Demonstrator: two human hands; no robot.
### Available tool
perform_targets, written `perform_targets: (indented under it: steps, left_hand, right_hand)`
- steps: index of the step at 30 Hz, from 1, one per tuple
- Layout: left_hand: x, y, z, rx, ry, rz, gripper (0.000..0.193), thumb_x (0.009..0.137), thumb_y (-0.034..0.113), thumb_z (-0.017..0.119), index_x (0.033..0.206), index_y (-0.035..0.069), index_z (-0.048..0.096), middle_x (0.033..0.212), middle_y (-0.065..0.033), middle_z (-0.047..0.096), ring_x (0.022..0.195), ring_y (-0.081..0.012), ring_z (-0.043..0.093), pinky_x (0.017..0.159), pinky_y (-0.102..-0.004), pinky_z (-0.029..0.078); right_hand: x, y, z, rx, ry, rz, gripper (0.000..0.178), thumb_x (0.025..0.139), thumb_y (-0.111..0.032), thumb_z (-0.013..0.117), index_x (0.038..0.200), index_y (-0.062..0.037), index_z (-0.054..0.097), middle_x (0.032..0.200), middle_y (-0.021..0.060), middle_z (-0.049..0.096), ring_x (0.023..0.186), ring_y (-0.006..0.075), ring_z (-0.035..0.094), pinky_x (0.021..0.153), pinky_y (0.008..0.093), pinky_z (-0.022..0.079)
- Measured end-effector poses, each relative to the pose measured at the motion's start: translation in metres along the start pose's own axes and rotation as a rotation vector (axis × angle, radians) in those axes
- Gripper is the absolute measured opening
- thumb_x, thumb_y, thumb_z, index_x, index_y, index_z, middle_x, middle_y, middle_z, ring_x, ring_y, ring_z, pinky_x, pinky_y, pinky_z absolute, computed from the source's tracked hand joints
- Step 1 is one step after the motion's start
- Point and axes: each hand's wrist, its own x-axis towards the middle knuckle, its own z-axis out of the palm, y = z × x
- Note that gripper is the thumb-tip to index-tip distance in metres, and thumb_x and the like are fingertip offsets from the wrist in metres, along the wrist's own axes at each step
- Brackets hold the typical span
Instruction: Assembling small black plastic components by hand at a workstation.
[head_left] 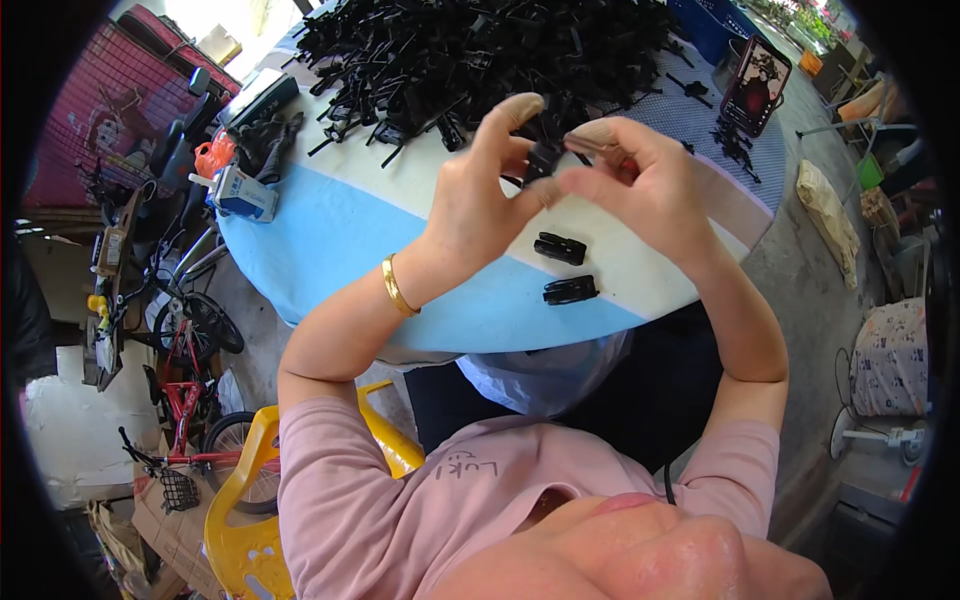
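Over the round table, both my hands are raised around a small black plastic part (543, 157). My left hand (475, 190) pinches it between thumb and fingers, a gold bracelet on that wrist. From the other side my right hand (640, 180) closes its thumb and fingers at the part's edge; its exact grip is partly hidden. Pale covers sit on some fingertips. Just below the hands lie two black pieces, one (560, 248) slightly farther off and the other (570, 290) closer to me. Beyond the hands spreads a large heap of black plastic parts (480, 60).
A striped cloth (330, 235) covers the table. A phone (757, 85) stands upright at the far right. On the left are a blue-and-white carton (245, 195) and an orange bag (213, 155). A yellow chair (235, 500) and red bicycle (182, 400) stand at lower left.
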Motion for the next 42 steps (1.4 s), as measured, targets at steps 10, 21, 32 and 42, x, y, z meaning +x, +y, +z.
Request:
perform_targets:
  steps: [10, 21, 32, 42]
  left_hand:
    - [0.01, -0.003, -0.019, -0.495, -0.227, -0.06, 0.051, 0.074, 0.009, 0.07, 0.119, 0.001, 0.047, 0.1, -0.0044, 0.062, 0.094, -0.0136, 0.058, 0.09, -0.0291, 0.043]
    - [0.005, -0.017, -0.006, -0.987, -0.513, -0.481, 0.021, 0.079, 0.01, 0.066, 0.091, 0.0, 0.051, 0.088, -0.0108, 0.062, 0.083, -0.0173, 0.063, 0.08, -0.029, 0.051]
    - [-0.001, -0.005, -0.003, -0.514, -0.141, -0.184, 0.021, 0.082, -0.002, 0.059, 0.1, -0.002, 0.049, 0.099, -0.0104, 0.057, 0.087, -0.0163, 0.062, 0.08, -0.0273, 0.051]
    - [-0.006, -0.01, 0.005, -0.622, -0.061, -0.153, 0.022, 0.079, 0.001, 0.063, 0.099, -0.003, 0.054, 0.087, -0.0039, 0.06, 0.076, -0.0062, 0.056, 0.069, -0.0213, 0.049]
  right_hand:
    - [0.004, 0.016, -0.013, 0.15, 0.085, -0.051, 0.017, 0.079, -0.006, 0.064, 0.095, 0.0004, 0.061, 0.079, 0.0004, 0.061, 0.069, 0.004, 0.054, 0.062, 0.0176, 0.045]
    - [0.006, 0.015, -0.008, 0.176, -0.212, -0.145, 0.016, 0.084, -0.007, 0.058, 0.098, 0.0014, 0.06, 0.079, 0.0001, 0.057, 0.072, 0.0056, 0.051, 0.065, 0.0162, 0.041]
    - [-0.003, 0.009, 0.008, -0.036, -0.064, -0.002, 0.014, 0.089, -0.012, 0.051, 0.089, -0.0003, 0.059, 0.062, -0.0025, 0.048, 0.057, 0.0035, 0.043, 0.052, 0.0179, 0.034]
    - [-0.002, 0.004, 0.006, -0.013, -0.098, 0.058, 0.015, 0.089, -0.012, 0.051, 0.084, -0.0002, 0.059, 0.06, -0.0025, 0.048, 0.057, 0.0039, 0.042, 0.052, 0.0187, 0.033]
